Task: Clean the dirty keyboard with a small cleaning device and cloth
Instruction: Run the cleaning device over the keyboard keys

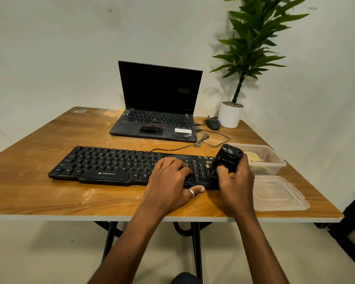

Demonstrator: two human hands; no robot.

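The left hand (172,177) lies flat on the keyboard (103,165), steadying it on the counter (49,191); the right hand (237,183) grips the device (226,160) at its right end. Best keep it low over the crumbs (207,166)

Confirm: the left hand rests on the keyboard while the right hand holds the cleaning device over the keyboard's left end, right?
Wrong end. The head view shows the right hand holding the cleaning device over the right end of the keyboard, not the left. The left hand does rest on it.
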